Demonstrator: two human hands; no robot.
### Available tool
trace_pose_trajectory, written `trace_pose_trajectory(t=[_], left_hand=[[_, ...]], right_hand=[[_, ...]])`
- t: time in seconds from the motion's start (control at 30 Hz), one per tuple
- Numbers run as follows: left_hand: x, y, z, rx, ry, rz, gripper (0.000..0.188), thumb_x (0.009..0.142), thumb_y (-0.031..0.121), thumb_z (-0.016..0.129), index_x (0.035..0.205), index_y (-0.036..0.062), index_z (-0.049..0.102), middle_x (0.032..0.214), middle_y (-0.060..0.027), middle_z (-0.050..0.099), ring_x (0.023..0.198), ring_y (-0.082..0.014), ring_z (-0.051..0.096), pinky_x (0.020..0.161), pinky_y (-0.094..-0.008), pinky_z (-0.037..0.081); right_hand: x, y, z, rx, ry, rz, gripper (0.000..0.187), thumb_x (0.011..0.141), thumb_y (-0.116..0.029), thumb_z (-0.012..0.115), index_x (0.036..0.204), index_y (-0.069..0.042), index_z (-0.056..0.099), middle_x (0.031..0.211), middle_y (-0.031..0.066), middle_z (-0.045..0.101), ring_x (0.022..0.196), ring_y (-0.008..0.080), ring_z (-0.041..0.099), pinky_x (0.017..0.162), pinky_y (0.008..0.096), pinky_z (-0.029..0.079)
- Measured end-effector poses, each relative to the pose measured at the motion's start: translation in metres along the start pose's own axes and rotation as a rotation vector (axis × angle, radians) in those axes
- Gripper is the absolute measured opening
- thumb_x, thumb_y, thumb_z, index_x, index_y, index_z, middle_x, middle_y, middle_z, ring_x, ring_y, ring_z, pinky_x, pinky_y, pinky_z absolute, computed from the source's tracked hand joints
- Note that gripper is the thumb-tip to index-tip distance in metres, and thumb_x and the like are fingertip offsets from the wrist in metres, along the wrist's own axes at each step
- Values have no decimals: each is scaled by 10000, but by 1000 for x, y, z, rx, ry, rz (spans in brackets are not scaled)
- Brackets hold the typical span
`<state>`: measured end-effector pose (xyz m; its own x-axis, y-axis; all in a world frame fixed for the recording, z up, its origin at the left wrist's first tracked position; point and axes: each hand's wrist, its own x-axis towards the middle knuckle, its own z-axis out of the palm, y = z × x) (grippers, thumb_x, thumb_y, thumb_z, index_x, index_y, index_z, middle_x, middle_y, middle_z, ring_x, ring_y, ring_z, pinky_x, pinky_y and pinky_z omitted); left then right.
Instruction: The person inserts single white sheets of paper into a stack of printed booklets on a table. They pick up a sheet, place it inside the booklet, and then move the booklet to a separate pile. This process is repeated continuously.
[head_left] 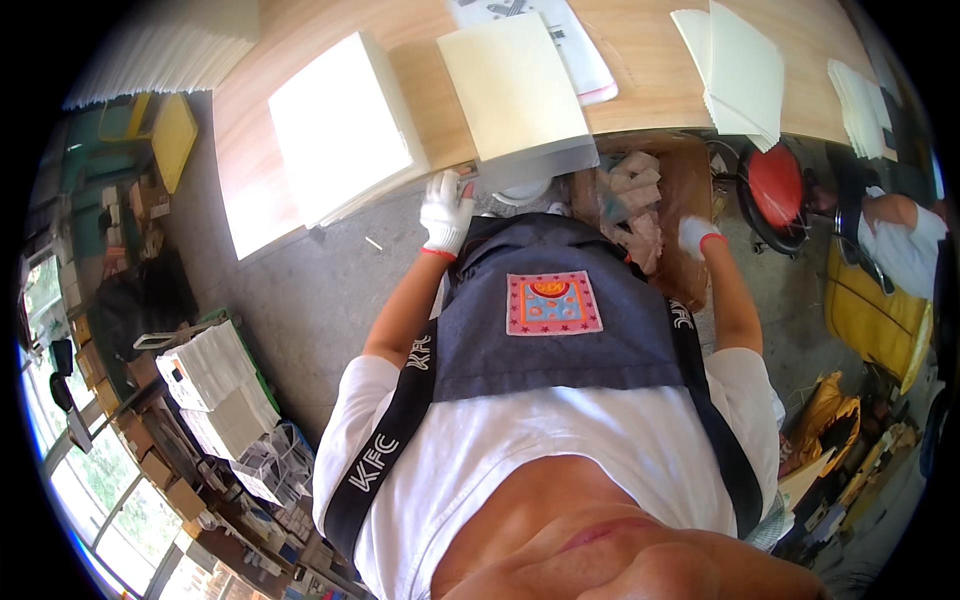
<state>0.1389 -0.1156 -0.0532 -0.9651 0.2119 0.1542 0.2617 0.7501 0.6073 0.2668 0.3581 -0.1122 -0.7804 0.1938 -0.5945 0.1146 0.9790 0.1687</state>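
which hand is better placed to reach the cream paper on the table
Probably the left hand: it is at the edge of the table, close to the cream paper, while the right hand is farther away, by the brown box.

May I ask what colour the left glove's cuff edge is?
The cuff edge is red, clearest in the head view.

cream sheets point(514, 88); pink star-bordered patch point(555, 304)

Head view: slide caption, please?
Gloved left hand near a wooden table and paper stack; blurred, gloved right hand by a carton of pale scraps.
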Motion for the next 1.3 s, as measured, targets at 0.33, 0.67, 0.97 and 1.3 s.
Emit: trace_pose_trajectory(t=[0.33,0.67,0.97,1.3], left_hand=[[33,21,3,163,160,447,119,672,149,683,735,107,592,882,-19,609,800,-229,557,629,-354,445],[-1,-10,46,-928,215,-662,163,815,153,628,761,96,485,720,36,504,584,-52,467,458,-207,416],[16,71,-100,-618,200,-270,153,853,103,570,961,-4,579,781,9,564,697,-57,460,611,-196,368],[2,-74,-191,180,298,-496,326,888,168,470,1141,-34,517,1092,-102,579,989,-161,532,850,-289,406]], right_hand=[[12,-161,-157,367,946,-582,314,654,-205,695,945,-172,583,994,21,560,887,237,553,753,359,442],[36,-197,-129,1184,593,14,345,853,-394,492,799,-56,537,657,129,582,593,256,562,567,352,431],[31,-227,-147,1889,-104,-603,268,898,-264,506,1005,-34,591,678,-15,561,553,55,498,493,195,403],[3,-362,-281,1069,21,-747,434,838,-487,488,732,-85,615,558,35,582,511,137,548,527,292,421]])
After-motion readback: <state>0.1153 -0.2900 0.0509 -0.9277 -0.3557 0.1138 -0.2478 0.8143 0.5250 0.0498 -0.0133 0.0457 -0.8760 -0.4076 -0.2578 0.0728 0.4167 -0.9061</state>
